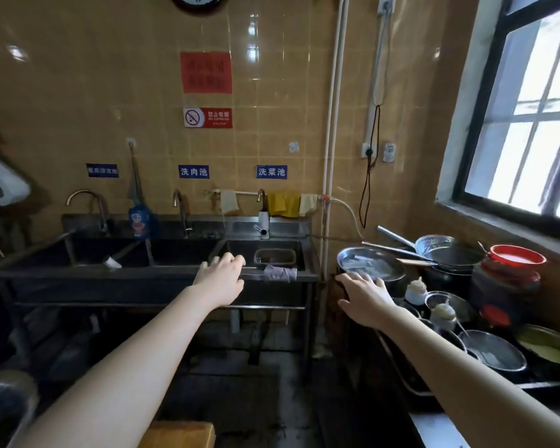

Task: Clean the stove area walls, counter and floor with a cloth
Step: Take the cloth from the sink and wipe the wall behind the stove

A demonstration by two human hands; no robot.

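- My read on progress: basically the starting line. Neither hand has a cloth, and nothing on the wall [110,92], counter [434,426] or floor [240,399] looks wiped. The floor is dark and streaky.
- Left hand [222,279]: fingers loose, gripping nothing, stretched out at the front rim of the sink [143,274]. Can't tell if it actually touches the metal.
- Right hand [366,299]: fingers spread, empty, hanging just in front of the pan [369,263] on the counter side.
- The cloth [280,273]: greyish, draped over the sink's front rim at the right basin, just to the right of the left hand. Looks like the obvious thing to grab.
- Left to do, I'd say: pick it up, then walls, counter and floor. So all of it.
- Counts at the sink: 3 basins [181,252], 3 taps [180,208], and 3 blue labels [193,172] above.
- On the wall: 2 red signs [206,72] and 1 clock [196,0] at the top edge.
- Cloths: 3 rail cloths [285,203] (white, yellow, cream) plus the one on the rim makes 4.
- By the window: 2 squeeze bottles [416,289] and 1 red-lidded jar [505,286].
- The strainers [493,350] and pans overlap too much for a firm count. At least 4 between them.
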